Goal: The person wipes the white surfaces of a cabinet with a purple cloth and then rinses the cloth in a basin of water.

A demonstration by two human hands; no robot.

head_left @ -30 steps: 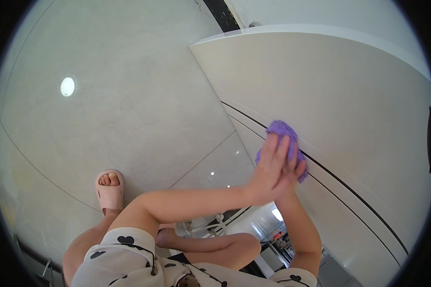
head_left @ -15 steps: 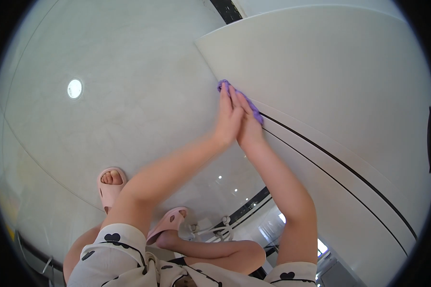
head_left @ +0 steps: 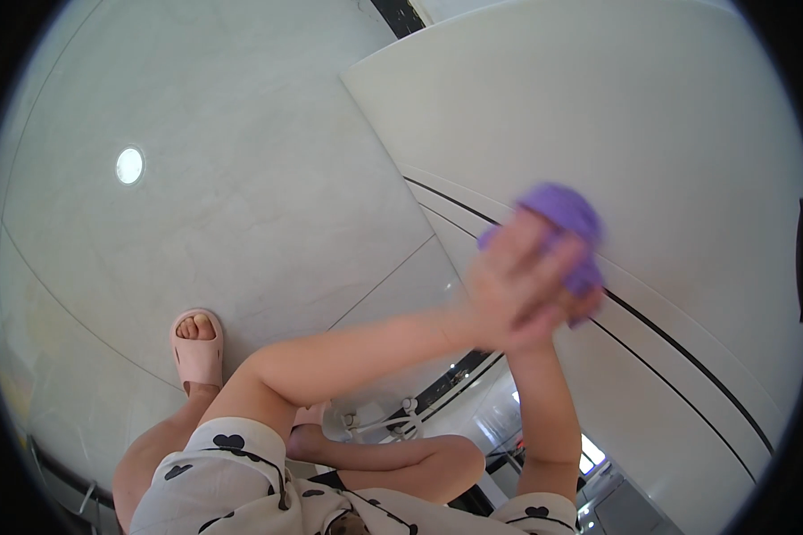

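Note:
A purple cloth (head_left: 564,209) is bunched against the smooth white panel, over the dark lines that run along it. My left hand (head_left: 513,281) lies across the cloth, its fingers bent over it and smeared by motion. Beneath it, largely covered, my right hand (head_left: 587,303) also grips the cloth; only part of its fingers and its wrist show. The white panel (head_left: 642,134) has a curved far edge and two dark grooves slanting down to the right.
Pale glossy floor tiles (head_left: 268,178) with thin seams spread to the left. My foot in a pink slipper (head_left: 201,352) rests on them. White metal legs or fittings (head_left: 401,419) stand close by my other leg. A dark strip (head_left: 400,16) meets the panel's far end.
Both hands and the purple cloth have moved right and nearer along the panel's dark lines. The flat cloth now looks bunched, and the left hand has turned over the right.

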